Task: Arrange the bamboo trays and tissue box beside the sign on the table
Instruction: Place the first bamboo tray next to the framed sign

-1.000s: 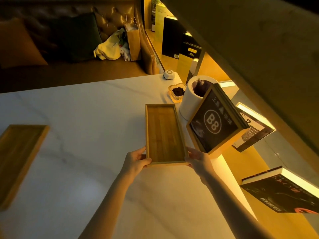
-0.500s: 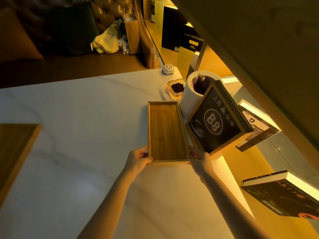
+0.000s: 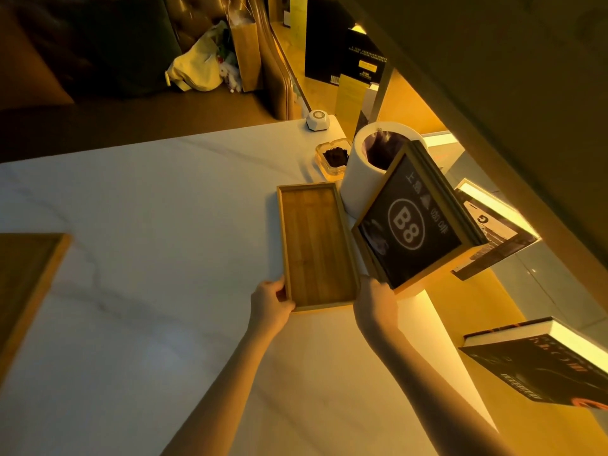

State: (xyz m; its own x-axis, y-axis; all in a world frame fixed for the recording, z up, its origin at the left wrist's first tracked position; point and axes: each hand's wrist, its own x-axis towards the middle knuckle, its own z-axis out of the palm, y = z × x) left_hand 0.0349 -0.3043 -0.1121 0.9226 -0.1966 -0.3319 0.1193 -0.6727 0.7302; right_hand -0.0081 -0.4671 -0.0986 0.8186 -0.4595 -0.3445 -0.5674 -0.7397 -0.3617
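The tray (image 3: 316,248) lies flat on the table (image 3: 148,225), just left of the sign (image 3: 411,225), having slid closer to it over the last second; left hand (image 3: 270,304) and right hand (image 3: 375,302) each grip a near corner; placement looks nearly complete. Right of the tray, sign and white cylinder (image 3: 365,179) leave no room; the second tray (image 3: 26,284) waits far left, across open tabletop.

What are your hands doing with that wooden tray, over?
Left hand and right hand grip near corners of long bamboo tray. Tray flat on white marble table, beside black B8 sign. Nothing blocking.
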